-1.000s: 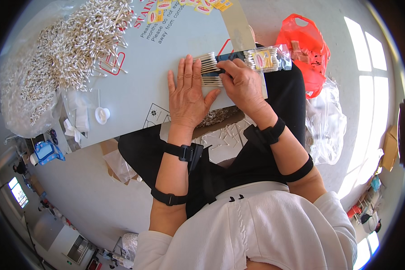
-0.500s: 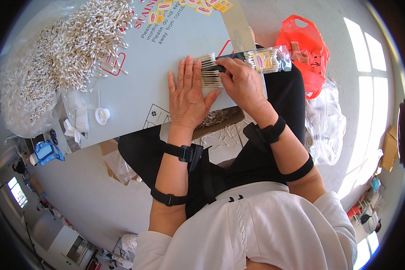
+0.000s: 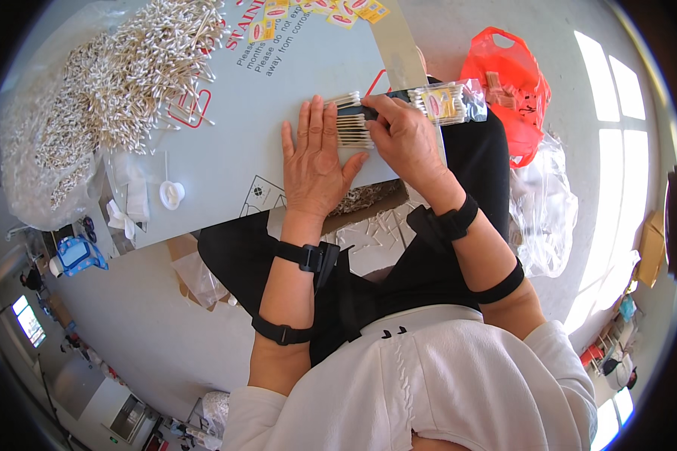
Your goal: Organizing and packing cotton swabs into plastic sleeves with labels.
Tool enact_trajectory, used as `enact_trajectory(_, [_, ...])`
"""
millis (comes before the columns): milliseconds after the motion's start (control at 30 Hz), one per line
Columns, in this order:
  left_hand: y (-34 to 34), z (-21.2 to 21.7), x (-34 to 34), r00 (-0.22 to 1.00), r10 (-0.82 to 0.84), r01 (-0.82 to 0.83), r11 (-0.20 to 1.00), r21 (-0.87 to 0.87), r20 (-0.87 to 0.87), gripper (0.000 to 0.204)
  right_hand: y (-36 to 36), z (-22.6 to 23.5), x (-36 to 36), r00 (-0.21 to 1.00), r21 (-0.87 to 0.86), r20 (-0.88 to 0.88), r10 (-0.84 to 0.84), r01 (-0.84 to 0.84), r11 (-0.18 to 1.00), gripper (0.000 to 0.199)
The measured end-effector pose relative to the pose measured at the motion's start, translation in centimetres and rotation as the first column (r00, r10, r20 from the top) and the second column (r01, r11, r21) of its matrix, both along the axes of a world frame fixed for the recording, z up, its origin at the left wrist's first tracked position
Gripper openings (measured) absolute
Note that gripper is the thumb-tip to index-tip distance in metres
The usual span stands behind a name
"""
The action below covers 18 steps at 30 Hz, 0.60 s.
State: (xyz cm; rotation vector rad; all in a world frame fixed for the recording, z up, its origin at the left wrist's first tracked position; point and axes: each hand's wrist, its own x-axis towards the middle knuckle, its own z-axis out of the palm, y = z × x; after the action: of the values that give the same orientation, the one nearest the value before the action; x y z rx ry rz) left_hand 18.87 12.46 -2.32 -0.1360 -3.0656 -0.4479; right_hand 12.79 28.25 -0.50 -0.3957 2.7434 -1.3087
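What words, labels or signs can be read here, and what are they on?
I don't copy wording; print stands here:
Grey tabletop: large red lettering, smaller black lettering, line symbols.
Yellow cards: small print, partly blurred.
Clear packet: a yellow label, too small to read.
Red bag: dark marks, illegible.

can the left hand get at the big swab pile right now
Probably yes: nothing seems to stand between the left hand and the swab pile, only flat work surface.
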Motion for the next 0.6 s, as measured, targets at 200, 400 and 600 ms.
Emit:
enact_trajectory(200, [0.1,-0.2,0.0,1.0,-0.004,0.004,1.0,-0.001,0.014,0.086,-0.2,-0.2,-0.8,1.0,0.006,0.002,-0.003,0.003,1.0,0.026])
enact_trajectory(400, [0.0,-0.1,0.0,1.0,0.0,-0.001,1.0,0.01,0.014,0.085,-0.5,0.0,-0.8,1.0,0.013,0.012,-0.004,0.004,1.0,0.026])
enact_trajectory(600, [0.2,-0.1,-0.1,1.0,-0.006,0.006,1.0,0.004,0.009,0.085,-0.6,-0.9,-1.3,0.999,0.033,-0.05,0.017,-0.015,0.999,0.02])
